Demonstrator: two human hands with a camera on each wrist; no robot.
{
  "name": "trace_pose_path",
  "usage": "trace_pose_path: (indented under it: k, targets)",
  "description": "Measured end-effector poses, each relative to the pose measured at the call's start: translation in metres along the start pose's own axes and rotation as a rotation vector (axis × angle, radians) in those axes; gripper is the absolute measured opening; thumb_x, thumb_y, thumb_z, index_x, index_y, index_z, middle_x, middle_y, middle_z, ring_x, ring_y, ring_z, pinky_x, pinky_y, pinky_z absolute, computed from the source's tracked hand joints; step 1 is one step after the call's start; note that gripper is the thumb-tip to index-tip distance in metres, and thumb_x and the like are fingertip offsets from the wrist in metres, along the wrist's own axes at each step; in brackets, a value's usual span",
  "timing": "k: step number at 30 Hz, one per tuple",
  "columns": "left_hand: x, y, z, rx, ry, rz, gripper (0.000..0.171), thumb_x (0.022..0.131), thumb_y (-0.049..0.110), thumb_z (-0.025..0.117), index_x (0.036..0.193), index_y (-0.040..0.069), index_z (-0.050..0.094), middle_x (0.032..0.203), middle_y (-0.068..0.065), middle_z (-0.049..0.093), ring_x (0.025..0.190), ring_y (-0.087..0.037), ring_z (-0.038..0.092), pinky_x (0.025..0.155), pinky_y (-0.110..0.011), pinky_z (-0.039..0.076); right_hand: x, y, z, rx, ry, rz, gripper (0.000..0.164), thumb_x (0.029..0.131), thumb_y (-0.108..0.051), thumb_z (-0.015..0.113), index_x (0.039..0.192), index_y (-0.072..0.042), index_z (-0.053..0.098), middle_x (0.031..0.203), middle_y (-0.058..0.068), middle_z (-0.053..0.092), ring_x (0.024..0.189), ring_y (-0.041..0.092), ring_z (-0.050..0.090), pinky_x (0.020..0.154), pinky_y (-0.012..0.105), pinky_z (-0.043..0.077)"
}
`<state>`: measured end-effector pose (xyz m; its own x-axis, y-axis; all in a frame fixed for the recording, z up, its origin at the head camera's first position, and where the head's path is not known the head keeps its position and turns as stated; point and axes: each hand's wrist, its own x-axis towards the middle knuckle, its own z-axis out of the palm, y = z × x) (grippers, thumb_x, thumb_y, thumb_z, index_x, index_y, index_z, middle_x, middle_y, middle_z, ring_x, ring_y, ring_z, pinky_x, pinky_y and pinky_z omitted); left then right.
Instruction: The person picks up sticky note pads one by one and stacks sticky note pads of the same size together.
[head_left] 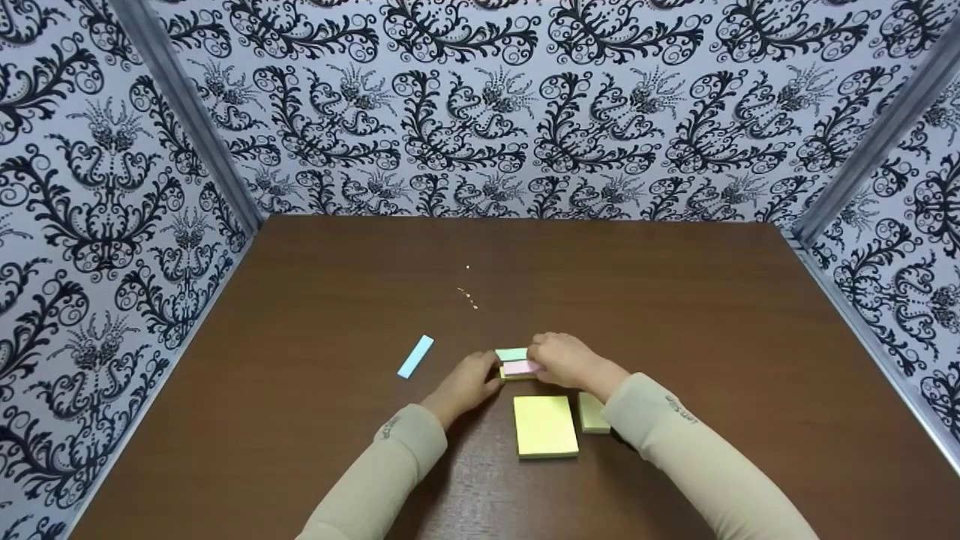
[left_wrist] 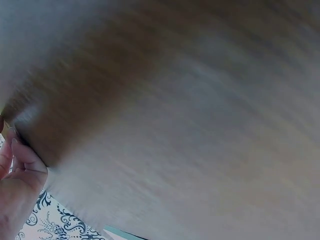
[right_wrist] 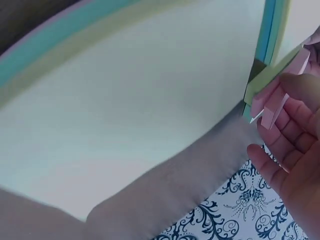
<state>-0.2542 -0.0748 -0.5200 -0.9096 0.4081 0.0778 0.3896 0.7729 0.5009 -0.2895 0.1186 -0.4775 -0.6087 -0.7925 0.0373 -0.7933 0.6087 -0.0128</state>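
Note:
In the head view, my right hand [head_left: 566, 360] pinches a narrow pink sticky note pad [head_left: 517, 367] by its right end. The right wrist view shows two pink pieces [right_wrist: 276, 104] at the fingers of that hand [right_wrist: 295, 135], close over a yellow-green strip. My left hand [head_left: 469, 382] holds the left end of a narrow yellow sticky note pad [head_left: 517, 377], which lies mostly hidden under the pink one. Just behind them is a mint green strip pad [head_left: 511, 353], partly covered by the right hand.
A light blue strip pad [head_left: 415, 356] lies slantwise to the left. Nearer me sits a thick square yellow note pad [head_left: 546, 427], beside a smaller pale yellow pad [head_left: 594, 414] partly under my right sleeve. Tiny white specks [head_left: 468, 295] dot the brown table [head_left: 337, 277]; patterned walls enclose it.

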Motion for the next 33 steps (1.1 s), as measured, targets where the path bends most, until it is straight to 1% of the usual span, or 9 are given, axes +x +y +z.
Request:
trace_pose_path:
  k: [5, 8, 11, 18, 25, 29, 33]
  targets:
    - [0.0, 0.0009, -0.0002, 0.026, 0.004, -0.003, 0.018, 0.087, 0.016, 0.062, 0.099, 0.004, 0.055, 0.092, -0.01, 0.059, 0.088, -0.024, 0.058, 0.076, -0.036, 0.047, 0.0018, -0.0027, 0.0023, -0.03, -0.021, 0.012, 0.011, 0.082, -0.012, 0.065, 0.073, -0.01, 0.059, 0.072, 0.001, 0.052, 0.07, 0.018, 0.054, 0.071, 0.035, 0.048]
    - [-0.0002, 0.0012, -0.0003, 0.025, 0.015, 0.002, 0.019, 0.087, 0.017, 0.063, 0.099, 0.004, 0.055, 0.092, -0.01, 0.059, 0.088, -0.024, 0.058, 0.077, -0.036, 0.047, 0.0023, -0.0027, 0.0034, -0.028, -0.017, 0.009, 0.012, 0.081, -0.011, 0.065, 0.071, -0.01, 0.058, 0.07, 0.001, 0.051, 0.068, 0.018, 0.053, 0.069, 0.035, 0.047]
    - [-0.0009, 0.0018, -0.0003, 0.03, 0.031, 0.008, 0.02, 0.086, 0.017, 0.063, 0.098, 0.003, 0.055, 0.091, -0.011, 0.059, 0.088, -0.025, 0.058, 0.076, -0.037, 0.047, 0.0031, -0.0031, 0.0039, -0.016, -0.011, 0.007, 0.01, 0.081, -0.01, 0.065, 0.073, -0.009, 0.059, 0.07, 0.001, 0.052, 0.066, 0.017, 0.05, 0.063, 0.033, 0.045]
    - [-0.0024, 0.0041, 0.0006, 0.068, 0.047, 0.004, 0.022, 0.086, 0.018, 0.063, 0.099, 0.002, 0.054, 0.091, -0.013, 0.059, 0.089, -0.027, 0.059, 0.077, -0.038, 0.047, 0.0048, -0.0053, 0.0039, -0.021, -0.047, 0.031, 0.007, 0.081, -0.012, 0.066, 0.076, -0.01, 0.061, 0.074, 0.002, 0.055, 0.071, 0.02, 0.054, 0.068, 0.037, 0.046]
    - [-0.0019, 0.0035, 0.0002, 0.068, 0.065, 0.022, 0.022, 0.086, 0.018, 0.063, 0.099, 0.002, 0.054, 0.091, -0.014, 0.06, 0.088, -0.028, 0.059, 0.076, -0.039, 0.048, 0.0055, -0.005, 0.0073, -0.044, -0.006, 0.017, 0.007, 0.079, -0.011, 0.066, 0.075, -0.009, 0.06, 0.072, 0.003, 0.055, 0.07, 0.022, 0.055, 0.065, 0.037, 0.046]
    - [-0.0016, 0.0021, 0.0005, 0.053, 0.058, 0.024, 0.022, 0.087, 0.019, 0.063, 0.1, 0.003, 0.055, 0.091, -0.013, 0.06, 0.088, -0.027, 0.059, 0.075, -0.038, 0.048, 0.0054, -0.0055, 0.0084, -0.062, -0.025, 0.021, 0.005, 0.078, -0.009, 0.066, 0.077, -0.008, 0.061, 0.074, 0.004, 0.057, 0.071, 0.023, 0.056, 0.065, 0.037, 0.046]
    - [-0.0013, -0.0015, -0.0003, 0.017, 0.036, 0.028, 0.021, 0.088, 0.019, 0.062, 0.1, 0.003, 0.055, 0.092, -0.011, 0.06, 0.09, -0.025, 0.058, 0.077, -0.038, 0.047, 0.0048, -0.0065, 0.0083, -0.079, -0.042, 0.021, 0.004, 0.079, -0.007, 0.065, 0.078, -0.007, 0.061, 0.076, 0.005, 0.058, 0.073, 0.023, 0.056, 0.066, 0.036, 0.047]
